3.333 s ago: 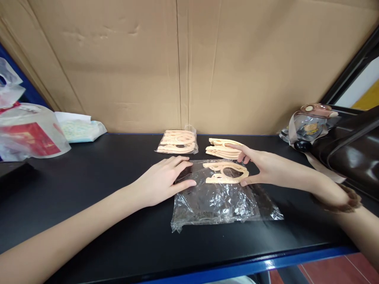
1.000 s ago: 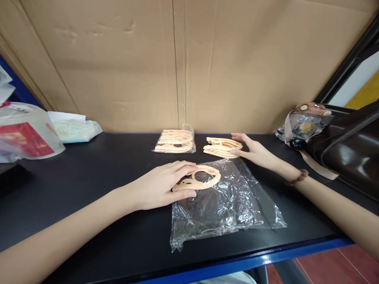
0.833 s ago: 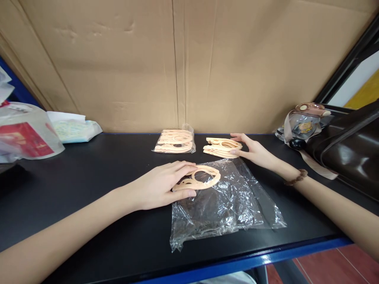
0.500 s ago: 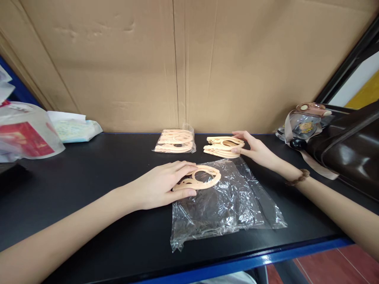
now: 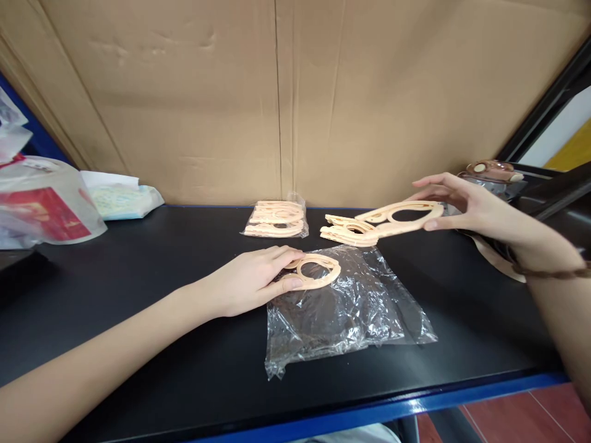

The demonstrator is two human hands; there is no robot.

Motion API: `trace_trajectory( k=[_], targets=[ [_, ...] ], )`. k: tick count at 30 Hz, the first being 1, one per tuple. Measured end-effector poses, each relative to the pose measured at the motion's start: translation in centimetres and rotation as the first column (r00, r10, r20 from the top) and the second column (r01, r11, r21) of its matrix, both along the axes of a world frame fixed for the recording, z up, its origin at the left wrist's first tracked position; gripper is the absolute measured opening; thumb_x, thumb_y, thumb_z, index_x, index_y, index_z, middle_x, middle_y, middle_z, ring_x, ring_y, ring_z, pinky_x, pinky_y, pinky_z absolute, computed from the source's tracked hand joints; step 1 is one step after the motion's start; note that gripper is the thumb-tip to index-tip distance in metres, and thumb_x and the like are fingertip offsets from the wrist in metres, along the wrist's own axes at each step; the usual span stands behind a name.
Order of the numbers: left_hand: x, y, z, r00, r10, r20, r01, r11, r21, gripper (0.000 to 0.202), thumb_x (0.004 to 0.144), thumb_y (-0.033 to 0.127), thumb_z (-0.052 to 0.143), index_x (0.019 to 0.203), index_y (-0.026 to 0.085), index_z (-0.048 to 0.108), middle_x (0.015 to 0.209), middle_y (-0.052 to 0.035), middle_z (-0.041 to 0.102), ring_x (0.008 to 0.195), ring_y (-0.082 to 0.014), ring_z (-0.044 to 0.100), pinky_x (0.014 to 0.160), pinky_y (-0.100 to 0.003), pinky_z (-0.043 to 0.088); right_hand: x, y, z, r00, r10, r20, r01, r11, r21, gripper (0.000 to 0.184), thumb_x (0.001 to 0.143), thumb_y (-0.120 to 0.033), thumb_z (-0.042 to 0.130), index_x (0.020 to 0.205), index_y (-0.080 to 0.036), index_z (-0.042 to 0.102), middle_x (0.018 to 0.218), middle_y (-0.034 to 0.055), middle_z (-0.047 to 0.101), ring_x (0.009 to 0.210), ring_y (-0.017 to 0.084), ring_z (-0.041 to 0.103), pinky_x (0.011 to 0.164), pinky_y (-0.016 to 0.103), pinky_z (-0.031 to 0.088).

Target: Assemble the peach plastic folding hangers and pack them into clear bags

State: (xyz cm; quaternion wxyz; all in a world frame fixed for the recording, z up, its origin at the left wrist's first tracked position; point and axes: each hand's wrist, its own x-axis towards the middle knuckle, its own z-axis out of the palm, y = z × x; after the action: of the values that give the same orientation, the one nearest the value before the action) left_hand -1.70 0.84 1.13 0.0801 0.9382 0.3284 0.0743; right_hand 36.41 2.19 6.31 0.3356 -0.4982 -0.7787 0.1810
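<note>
My left hand [image 5: 258,280] is closed around one end of a cream folding hanger [image 5: 335,271], which rests on a crumpled clear plastic bag [image 5: 351,314]. Between the thumb and fingers of my right hand [image 5: 462,203] is another cream folding hanger [image 5: 385,230], raised and tilted. Its far end overlaps a small stack of folding hangers [image 5: 344,234] on the black table. To the left of that stack lies a clear packet of similar folding hangers [image 5: 277,219]. My fingers hide the gripped ends of both held hangers.
A tall cardboard panel [image 5: 207,104] backs the black table [image 5: 175,363]. At the left are a white bag with a red print [image 5: 46,209] and a pack of tissues or wipes [image 5: 124,200]. A dark brown bag [image 5: 554,227] and a bear-topped clear bottle [image 5: 494,172] stand at the right.
My right hand has moved right and closer, lifting one folding hanger off the stack. My left hand keeps its hold on the other hanger, and the view has shifted slightly.
</note>
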Motion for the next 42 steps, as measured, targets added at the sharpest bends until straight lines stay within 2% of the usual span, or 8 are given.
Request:
trace_trajectory(
  k=[7, 14, 19, 27, 33, 36, 40, 42],
  targets=[
    [-0.1, 0.0, 0.1, 0.999, 0.036, -0.008, -0.036, 0.999, -0.009, 0.047, 0.098, 0.05, 0.027, 0.138, 0.028, 0.039, 0.141, -0.0008, 0.047, 0.124, -0.0199, 0.049, 0.1, -0.032, 0.042, 1.1, -1.7, 1.3, 0.959, 0.199, 0.2, -0.136, 0.947, -0.29, 0.061, 0.062, -0.035, 0.082, 0.115, -0.03, 0.053, 0.118, 0.0053, 0.06, 0.11, 0.024, 0.057, 0.089, 0.033, 0.049],
    [0.0, -0.2, -0.1, 0.992, 0.081, -0.092, -0.079, 0.997, 0.024, 0.056, 0.096, 0.056, 0.024, 0.139, 0.025, 0.044, 0.148, -0.0006, 0.041, 0.134, -0.0205, 0.039, 0.109, -0.034, 0.033, -1.2, -2.1, 0.7, 0.896, 0.306, 0.321, -0.18, 0.912, -0.368, 0.066, 0.064, -0.04, 0.081, 0.12, -0.025, 0.048, 0.125, 0.0054, 0.055, 0.115, 0.023, 0.052, 0.096, 0.031, 0.042],
    [0.0, -0.2, -0.2, 0.992, 0.075, -0.098, -0.071, 0.996, 0.045, 0.056, 0.096, 0.056, 0.024, 0.139, 0.026, 0.044, 0.148, -0.0001, 0.039, 0.133, -0.0209, 0.04, 0.107, -0.033, 0.036, -4.3, -2.6, -0.6, 0.85, 0.377, 0.369, -0.245, 0.902, -0.356, 0.065, 0.066, -0.046, 0.077, 0.121, -0.024, 0.05, 0.12, 0.0054, 0.059, 0.112, 0.026, 0.054, 0.095, 0.037, 0.042],
    [0.0, -0.2, -0.3, 0.992, 0.072, -0.103, -0.066, 0.996, 0.06, 0.058, 0.096, 0.056, 0.024, 0.14, 0.023, 0.043, 0.148, -0.0021, 0.041, 0.132, -0.0218, 0.041, 0.106, -0.034, 0.038, -8.2, -3.5, -3.1, 0.872, 0.418, 0.255, -0.311, 0.875, -0.37, 0.065, 0.069, -0.049, 0.072, 0.124, -0.024, 0.05, 0.114, 0.0051, 0.062, 0.099, 0.022, 0.058, 0.083, 0.034, 0.047],
    [0.0, -0.2, -0.3, 0.995, 0.056, -0.078, -0.053, 0.998, 0.039, 0.057, 0.096, 0.056, 0.024, 0.14, 0.025, 0.042, 0.148, -0.002, 0.041, 0.132, -0.0221, 0.042, 0.106, -0.034, 0.037, -7.2, -3.3, -2.8, 0.899, 0.418, 0.134, -0.328, 0.842, -0.429, 0.064, 0.08, -0.043, 0.065, 0.136, -0.025, 0.038, 0.102, 0.0047, 0.067, 0.086, 0.018, 0.062, 0.079, 0.033, 0.05],
    [0.0, -0.2, -0.3, 0.996, 0.057, -0.074, -0.055, 0.998, 0.04, 0.057, 0.096, 0.056, 0.025, 0.14, 0.025, 0.043, 0.147, -0.002, 0.041, 0.132, -0.0222, 0.041, 0.106, -0.034, 0.038, -6.1, -3.1, -2.6, 0.9, 0.426, 0.087, -0.314, 0.774, -0.55, 0.061, 0.084, -0.04, 0.062, 0.137, -0.025, 0.036, 0.09, 0.0036, 0.07, 0.081, 0.019, 0.064, 0.073, 0.032, 0.051],
    [0.0, -0.2, -0.2, 0.995, 0.061, -0.075, -0.057, 0.997, 0.045, 0.057, 0.096, 0.056, 0.025, 0.141, 0.024, 0.042, 0.148, -0.0022, 0.041, 0.132, -0.0221, 0.042, 0.105, -0.033, 0.038, -5.8, -3.0, -2.5, 0.893, 0.433, -0.12, -0.395, 0.629, -0.67, 0.067, 0.084, -0.037, 0.062, 0.142, -0.024, 0.029, 0.102, 0.0075, 0.071, 0.091, 0.02, 0.066, 0.079, 0.034, 0.052],
    [0.0, -0.2, -0.2, 0.994, 0.062, -0.086, -0.058, 0.997, 0.048, 0.057, 0.096, 0.056, 0.024, 0.141, 0.024, 0.042, 0.148, -0.002, 0.04, 0.132, -0.0214, 0.042, 0.106, -0.033, 0.037, -6.2, -3.0, -2.3, 0.885, 0.428, -0.184, -0.427, 0.588, -0.687, 0.07, 0.085, -0.035, 0.062, 0.143, -0.022, 0.027, 0.104, 0.0096, 0.071, 0.094, 0.02, 0.066, 0.083, 0.035, 0.052]
  ],
)
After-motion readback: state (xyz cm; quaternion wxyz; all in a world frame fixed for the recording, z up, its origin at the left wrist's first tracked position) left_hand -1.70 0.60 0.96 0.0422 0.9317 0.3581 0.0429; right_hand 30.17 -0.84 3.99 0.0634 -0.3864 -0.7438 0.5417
